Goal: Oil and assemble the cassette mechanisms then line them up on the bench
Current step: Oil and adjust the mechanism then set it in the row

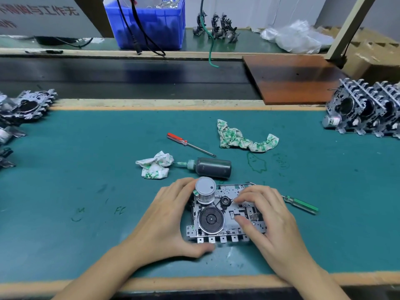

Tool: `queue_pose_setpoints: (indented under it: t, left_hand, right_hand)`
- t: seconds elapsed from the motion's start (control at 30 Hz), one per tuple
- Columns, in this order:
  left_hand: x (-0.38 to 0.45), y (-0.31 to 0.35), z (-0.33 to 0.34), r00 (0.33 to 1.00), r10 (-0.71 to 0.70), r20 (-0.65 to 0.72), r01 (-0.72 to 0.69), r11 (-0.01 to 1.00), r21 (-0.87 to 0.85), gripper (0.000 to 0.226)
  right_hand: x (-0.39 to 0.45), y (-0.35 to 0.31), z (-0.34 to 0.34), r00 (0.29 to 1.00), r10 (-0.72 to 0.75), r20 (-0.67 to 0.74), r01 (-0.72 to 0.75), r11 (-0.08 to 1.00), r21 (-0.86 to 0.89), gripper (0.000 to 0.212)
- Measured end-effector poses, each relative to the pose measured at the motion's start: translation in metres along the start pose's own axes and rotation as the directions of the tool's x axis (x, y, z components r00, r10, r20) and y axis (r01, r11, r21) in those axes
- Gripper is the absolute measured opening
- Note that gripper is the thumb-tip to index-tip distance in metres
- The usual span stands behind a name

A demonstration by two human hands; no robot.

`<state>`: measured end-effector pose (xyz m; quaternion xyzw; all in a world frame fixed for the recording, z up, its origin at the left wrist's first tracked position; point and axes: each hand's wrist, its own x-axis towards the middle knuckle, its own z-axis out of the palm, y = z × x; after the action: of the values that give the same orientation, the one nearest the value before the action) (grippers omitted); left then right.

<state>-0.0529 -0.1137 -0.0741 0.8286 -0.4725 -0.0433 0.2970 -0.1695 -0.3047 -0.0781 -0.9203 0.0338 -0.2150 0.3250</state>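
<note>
1. I am holding one cassette mechanism (225, 215) flat on the green desk (86, 169), close to its near edge. My left hand (166, 221) is curling round its left side by the grey motor (205, 190), thumb at the near corner. My right hand (266, 217) is lying over the right half, fingers (242, 199) bent and pressing near the small black wheel (225, 200), thumb resting on the plate.
2. A thin black belt seems to be running from the motor toward the big round flywheel (209, 219). If my fingertip is pushing sideways, I judge it could be slipping off its wheel.
3. My right hand is covering much of the plate, so I could be bending a small lever without seeing it.
4. The oil bottle (211, 167) is lying on its side just beyond the mechanism, its needle tip touching a crumpled rag (154, 165). A nudge could be rolling it or leaking oil onto the desk.
5. The green screwdriver (302, 204) is lying just beside my right hand; a careless sweep could be knocking it away. The red screwdriver (184, 142) and a second rag (242, 140) are lying farther off.
6. Finished mechanisms (368, 109) are standing in a row at the right edge; others (23, 107) are lying at the left. A bump could be toppling the row.
7. Writing: green scribbles on the desk, one looking like "FC" (119, 210); red Chinese characters on the far-left sign (43, 11), too blurred for me to be reading. I am seeing no brand.
</note>
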Motion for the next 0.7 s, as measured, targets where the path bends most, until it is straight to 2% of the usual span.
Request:
queue_pose_setpoints:
  t: [0.27,0.4,0.43,0.5,0.57,0.63,0.7]
  left_hand:
    - [0.001,-0.003,-0.001,0.999,-0.007,0.039,0.01,0.996,-0.083,0.109]
    - [0.0,-0.005,0.0,0.998,-0.011,0.058,0.017,0.995,-0.098,0.116]
    - [0.0,-0.005,0.001,0.997,-0.014,0.071,0.021,0.994,-0.103,0.121]
    - [0.0,-0.005,0.001,0.997,-0.009,0.08,0.017,0.995,-0.1,0.125]
    - [0.0,-0.004,0.002,0.998,0.005,0.064,0.0,0.997,-0.075,0.117]
    - [0.001,-0.002,0.003,0.999,0.017,0.042,-0.014,0.998,-0.064,0.104]
    - [0.001,-0.002,0.003,0.999,0.021,0.028,-0.019,0.997,-0.081,0.099]
  right_hand:
    - [0.003,0.003,-0.003,0.991,0.121,-0.051,-0.113,0.984,0.141,0.02]
    - [0.005,0.0,-0.007,0.991,0.13,-0.008,-0.127,0.976,0.178,0.023]
    - [0.005,0.0,-0.012,0.993,0.111,0.033,-0.115,0.979,0.171,0.029]
    - [0.01,0.0,-0.023,0.979,0.043,0.201,-0.058,0.996,0.069,0.061]
    - [0.019,0.0,-0.035,0.9,0.027,0.435,0.031,0.992,-0.125,0.098]
    - [0.031,-0.001,-0.042,0.815,0.038,0.578,0.143,0.954,-0.264,0.114]
    - [0.04,-0.001,-0.042,0.784,0.016,0.621,0.252,0.905,-0.342,0.119]
